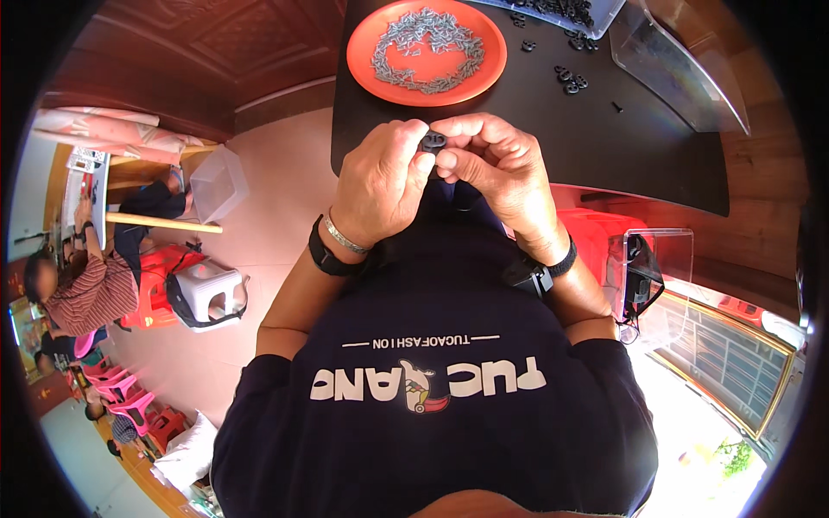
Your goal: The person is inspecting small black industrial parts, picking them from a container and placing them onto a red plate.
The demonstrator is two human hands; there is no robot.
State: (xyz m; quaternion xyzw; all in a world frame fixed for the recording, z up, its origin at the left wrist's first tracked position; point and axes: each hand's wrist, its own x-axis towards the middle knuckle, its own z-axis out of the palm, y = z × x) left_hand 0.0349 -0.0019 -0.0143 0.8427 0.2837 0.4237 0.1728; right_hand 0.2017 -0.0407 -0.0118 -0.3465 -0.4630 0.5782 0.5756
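A small black plastic piece with two round openings (433, 142) is held up in front of my chest, near the table's front edge. My left hand (378, 180) pinches it between thumb and fingertips. From the other side, my right hand (508, 173) has its thumb and index finger closed against the same piece; its other fingers curl behind. Whether the right fingertips grip a further small part is hidden. Just beyond the hands lies a round orange plate (427, 97) with many small, thin grey pieces, spread mostly in a ring.
Similar black pieces (570, 79) lie loose on the black table (639, 164), by a clear bin (596, 26) full of them. A clear lid-like panel (673, 65) leans at the right. Stools (207, 293) and other people (95, 285) are at the left.
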